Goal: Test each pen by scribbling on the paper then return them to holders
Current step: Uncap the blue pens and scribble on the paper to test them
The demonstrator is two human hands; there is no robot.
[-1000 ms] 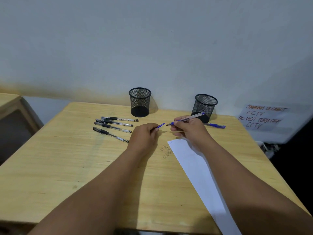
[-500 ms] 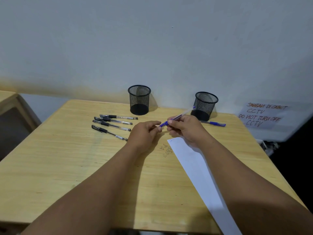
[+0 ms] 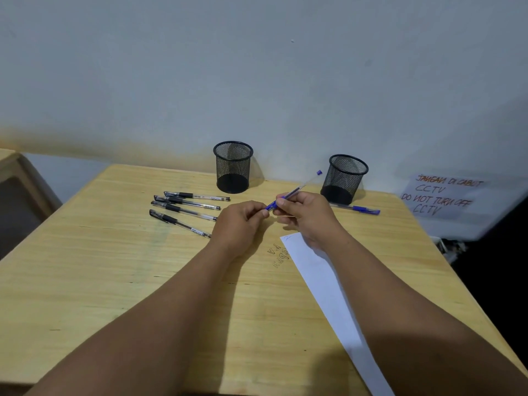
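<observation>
Paper (image 3: 328,284) lies along the desk's (image 3: 114,281) right side, running from the near edge toward the middle, thin and floppy, one tiny blue mark at its far corner. Just past it my right hand (image 3: 305,218) pinches the blue pen (image 3: 288,194) mid-barrel, fingers pressed together on it, my left hand (image 3: 240,221) pinching the capped blue end; it's light, stiff, slick plastic, so I'd grip at the ribbed section. Farther: four black pens (image 3: 185,208) left of centre, spare blue pen (image 3: 357,208) by the right holder (image 3: 345,178), left holder (image 3: 233,167) at far edge, both look empty.
</observation>
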